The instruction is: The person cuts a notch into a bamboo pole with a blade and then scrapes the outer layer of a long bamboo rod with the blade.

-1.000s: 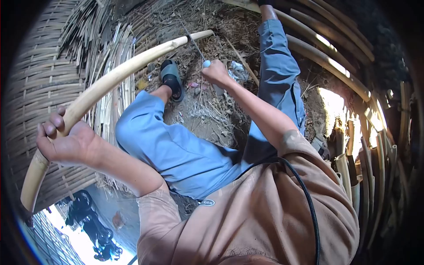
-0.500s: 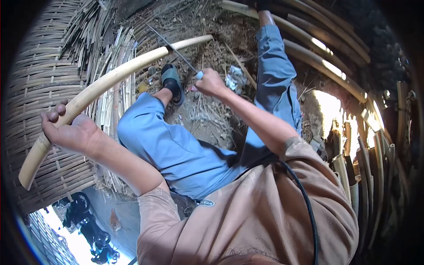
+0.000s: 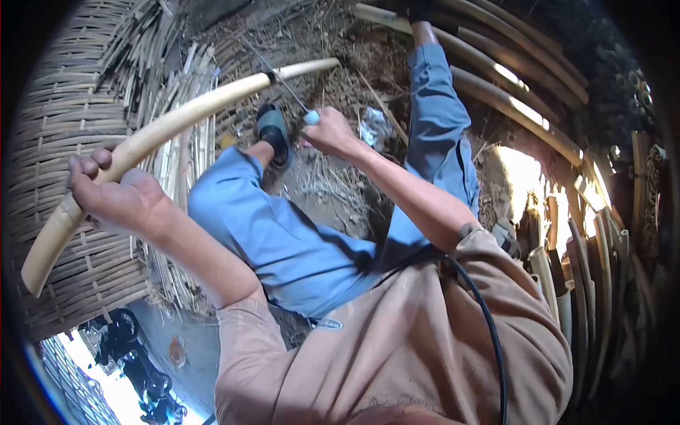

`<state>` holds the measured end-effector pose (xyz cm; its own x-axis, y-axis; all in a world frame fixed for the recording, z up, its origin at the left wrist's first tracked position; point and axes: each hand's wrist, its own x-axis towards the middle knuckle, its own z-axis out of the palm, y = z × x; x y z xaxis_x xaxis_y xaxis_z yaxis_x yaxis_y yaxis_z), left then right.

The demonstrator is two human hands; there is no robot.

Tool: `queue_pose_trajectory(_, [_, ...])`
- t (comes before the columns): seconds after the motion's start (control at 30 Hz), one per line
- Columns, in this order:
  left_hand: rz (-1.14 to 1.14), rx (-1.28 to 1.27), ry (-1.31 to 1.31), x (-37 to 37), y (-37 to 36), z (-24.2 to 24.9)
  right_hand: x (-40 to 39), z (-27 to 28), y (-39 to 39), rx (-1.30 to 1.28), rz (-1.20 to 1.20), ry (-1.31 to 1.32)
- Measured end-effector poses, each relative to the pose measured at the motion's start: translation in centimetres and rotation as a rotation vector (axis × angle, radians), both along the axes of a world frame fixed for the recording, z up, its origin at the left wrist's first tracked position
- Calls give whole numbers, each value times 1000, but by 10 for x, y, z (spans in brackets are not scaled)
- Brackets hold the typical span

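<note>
A long, pale bamboo pole [image 3: 191, 113] runs from the lower left up to the ground ahead, looking bent in this wide view. My left hand [image 3: 120, 193] is wrapped around it near its close end, fingers curled over the top. In my right hand [image 3: 330, 133] is the light blue handle of a hand saw [image 3: 312, 117]. Its thin, straight blade lies crosswise over the pole near the far end, at a dark mark. My sandalled foot [image 3: 275, 134] rests on the ground just below the pole there.
Woven bamboo matting [image 3: 64, 134] spreads along the left, with bundled split strips [image 3: 142, 64] beside it. Thick bamboo poles [image 3: 510, 106] lie at the upper right, and more stand upright [image 3: 588, 283] on the right. A motorcycle [image 3: 145, 372] stands at the lower left.
My right hand and the saw handle have shifted slightly left, toward the pole. My left hand stays around the pole; the whole view has shifted a little.
</note>
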<state>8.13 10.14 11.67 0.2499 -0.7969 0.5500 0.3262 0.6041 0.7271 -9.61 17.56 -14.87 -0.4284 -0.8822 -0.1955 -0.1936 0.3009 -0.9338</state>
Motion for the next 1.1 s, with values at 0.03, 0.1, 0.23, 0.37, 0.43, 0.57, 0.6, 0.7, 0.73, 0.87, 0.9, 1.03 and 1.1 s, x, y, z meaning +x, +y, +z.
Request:
queue_pose_trajectory(0.03, [-23,-22,-2,-2,0,0,12,-19,-2,-256,-42,110])
queue_pose_trajectory(0.1, [-16,-44,-9,-9,3,5,21,-9,8,-240,-14,145])
queue_pose_trajectory(0.23, [-45,-37,-1,2,-5,3,-17,-83,-12,55,-73,94])
queue_pose_trajectory(0.37, [-27,-49,11,-10,1,2,-38,-78,-12,44,-14,195])
queue_pose_trajectory(0.43, [-7,-53,-44,-13,6,2,-22,-23,7,-81,31,41])
queue_pose_trajectory(0.57, [19,-66,-33,-13,-1,7,3,-42,0,-147,-14,86])
queue_pose_trajectory(0.6, [12,-51,-13,-12,-1,7,0,-69,-6,-163,-63,145])
queue_pose_trajectory(0.7, [-26,-44,-20,-5,-6,6,-48,-123,-6,210,-20,214])
queue_pose_trajectory(0.73, [-49,-44,-30,-3,-8,6,-55,-137,-2,328,-188,-11])
queue_pose_trajectory(0.87, [-338,-111,-28,-9,14,14,-48,-145,53,391,-79,-77])
queue_pose_trajectory(0.9, [-452,-118,-3,2,1,15,-45,-144,64,413,-125,-39])
queue_pose_trajectory(1.03, [-288,-239,-178,17,0,27,-37,-150,90,346,-208,59])
queue_pose_trajectory(1.1, [-347,-268,-225,38,9,42,-35,-156,97,360,-247,27])
